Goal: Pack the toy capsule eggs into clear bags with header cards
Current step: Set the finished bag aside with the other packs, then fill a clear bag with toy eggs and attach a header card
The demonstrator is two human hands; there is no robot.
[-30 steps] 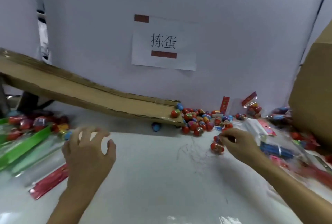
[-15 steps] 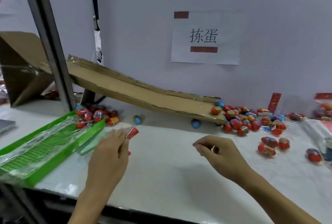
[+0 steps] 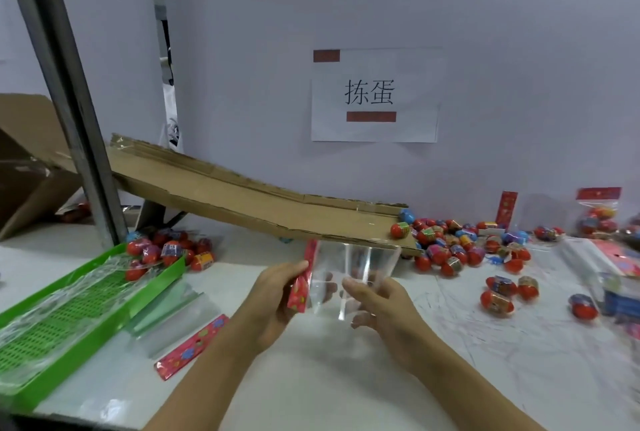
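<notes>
Head view: you hold one clear bag (image 3: 349, 278) up above the white table (image 3: 311, 378), between both hands. Your left hand (image 3: 273, 306) grips the bag's red header card (image 3: 302, 283), thumb on top and fingers curled beneath; the card runs along the bag's left edge and is printed with small coloured shapes. Your right hand (image 3: 381, 309) holds the bag's right part, fingers curled round the film and showing through it. The bag is glossy, see-through, with upright creases.

Down-left of your left hand a second header card (image 3: 191, 346) lies flat with flat clear bags (image 3: 166, 313) beside it. Further left sits a green tray (image 3: 69, 313) lined with film. Behind your hands a cardboard ramp (image 3: 242, 202) slopes down to the right. Red and blue capsule eggs (image 3: 450, 247) are heaped at its low end, right of your right hand; more eggs (image 3: 166, 250) sit beyond the tray. A filled bag (image 3: 597, 216) stands far right. A paper sign (image 3: 374, 95) hangs on the wall.
</notes>
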